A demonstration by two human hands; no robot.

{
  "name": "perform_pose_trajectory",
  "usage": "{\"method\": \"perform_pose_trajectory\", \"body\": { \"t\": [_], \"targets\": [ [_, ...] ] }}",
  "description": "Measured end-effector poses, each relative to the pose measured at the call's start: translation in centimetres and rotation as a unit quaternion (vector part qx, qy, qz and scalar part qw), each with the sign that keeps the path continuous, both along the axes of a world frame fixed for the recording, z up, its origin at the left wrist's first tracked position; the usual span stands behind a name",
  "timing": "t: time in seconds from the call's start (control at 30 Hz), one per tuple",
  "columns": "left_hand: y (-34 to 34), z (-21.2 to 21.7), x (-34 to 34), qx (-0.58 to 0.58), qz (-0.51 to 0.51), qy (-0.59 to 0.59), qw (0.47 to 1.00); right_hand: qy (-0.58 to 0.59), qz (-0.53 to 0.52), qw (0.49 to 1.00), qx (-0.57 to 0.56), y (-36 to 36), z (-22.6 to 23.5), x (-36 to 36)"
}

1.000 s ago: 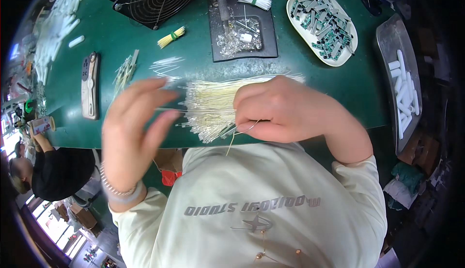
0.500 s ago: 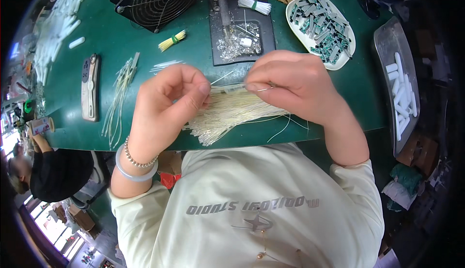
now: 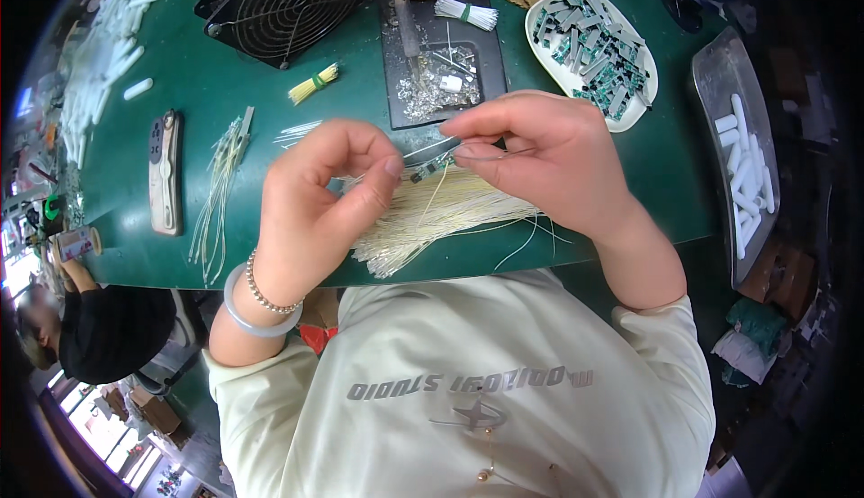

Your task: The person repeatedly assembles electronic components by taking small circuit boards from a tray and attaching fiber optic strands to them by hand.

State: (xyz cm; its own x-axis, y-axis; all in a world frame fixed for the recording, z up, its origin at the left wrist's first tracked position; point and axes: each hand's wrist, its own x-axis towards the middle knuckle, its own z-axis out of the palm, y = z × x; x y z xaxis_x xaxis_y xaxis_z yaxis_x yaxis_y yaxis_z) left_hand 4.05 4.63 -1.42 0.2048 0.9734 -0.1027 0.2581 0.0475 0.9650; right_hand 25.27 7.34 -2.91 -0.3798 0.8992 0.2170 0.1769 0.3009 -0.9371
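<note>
My left hand [image 3: 328, 201] is closed in a pinch at the end of a thin white wire [image 3: 430, 148], above the table. Opposite it, my right hand [image 3: 553, 152] pinches a small circuit board [image 3: 430, 169] with a grey strip and dark green parts; thin leads run back under its fingers. The finger and thumb tips of this hand part slightly around the board. Whether wire and board are joined cannot be made out. Right below both hands lies a large bundle of pale yellow wires [image 3: 450, 219], partly covered by them.
A soldering iron [image 3: 401, 12] stands over a black mat with solder scraps. Around it are a black fan [image 3: 288, 8], tied wire bundles [image 3: 313, 83], a white dish [image 3: 621, 123] of circuit boards, a metal tray [image 3: 742, 269] of white tubes and a folding knife-like tool [image 3: 166, 174].
My right index finger has lifted and my fingertips have spread a little. The board has tilted and shows more of its dark green side, and the white wire lies across above it.
</note>
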Motion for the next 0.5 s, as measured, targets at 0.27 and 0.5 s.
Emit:
{"method": "perform_pose_trajectory", "body": {
  "t": [0.27, 0.5],
  "targets": [
    [0.0, 0.0, 0.0, 0.088, -0.039, 0.105, 0.99, -0.002, 0.015, 1.0, 0.012, 0.1, 0.2, -0.1],
    [1.0, 0.4, 0.5, 0.043, -0.079, 0.037, 0.995, -0.033, 0.042, 0.998, 0.033, 0.4, 0.3, -0.2]
  ]
}}
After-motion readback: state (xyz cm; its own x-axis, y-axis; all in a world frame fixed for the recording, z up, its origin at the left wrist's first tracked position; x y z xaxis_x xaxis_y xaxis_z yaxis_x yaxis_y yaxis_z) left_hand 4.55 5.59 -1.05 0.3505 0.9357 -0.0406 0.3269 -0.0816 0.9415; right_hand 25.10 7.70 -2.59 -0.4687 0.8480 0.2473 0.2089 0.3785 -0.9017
